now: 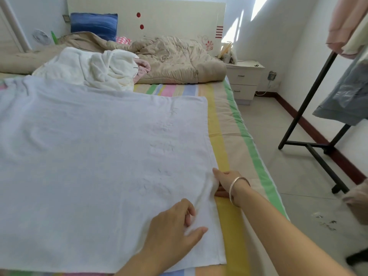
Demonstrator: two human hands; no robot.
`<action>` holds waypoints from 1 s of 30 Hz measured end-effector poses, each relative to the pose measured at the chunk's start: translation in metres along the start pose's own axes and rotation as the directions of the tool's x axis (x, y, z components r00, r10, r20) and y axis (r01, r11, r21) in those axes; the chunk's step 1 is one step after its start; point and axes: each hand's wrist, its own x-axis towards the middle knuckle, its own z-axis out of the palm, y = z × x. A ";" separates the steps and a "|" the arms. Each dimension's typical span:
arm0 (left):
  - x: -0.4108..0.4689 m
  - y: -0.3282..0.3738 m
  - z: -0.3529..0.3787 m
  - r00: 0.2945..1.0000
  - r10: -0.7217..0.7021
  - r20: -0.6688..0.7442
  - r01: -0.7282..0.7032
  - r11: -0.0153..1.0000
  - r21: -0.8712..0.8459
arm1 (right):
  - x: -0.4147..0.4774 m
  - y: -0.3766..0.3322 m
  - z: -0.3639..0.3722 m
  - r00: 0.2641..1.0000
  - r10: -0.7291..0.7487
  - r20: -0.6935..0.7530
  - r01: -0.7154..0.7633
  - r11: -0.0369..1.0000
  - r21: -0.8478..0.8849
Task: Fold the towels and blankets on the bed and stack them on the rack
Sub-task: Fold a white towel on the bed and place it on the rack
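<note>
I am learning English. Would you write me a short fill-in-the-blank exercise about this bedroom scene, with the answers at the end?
1. The hand wearing the bracelet pinches the edge of the white towel; it is the person's ___ hand.
2. The pillow against the headboard is ___ in colour.
3. The black rack stands on the ___.
4. The nightstand has ___ drawers.

Answers: right; blue; floor; two.
</note>
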 end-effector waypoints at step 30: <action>-0.025 0.010 -0.030 0.982 0.039 0.187 -0.017 0.993 -0.121 | -0.103 0.049 0.014 0.815 -0.579 -0.031 0.250 0.399 -0.882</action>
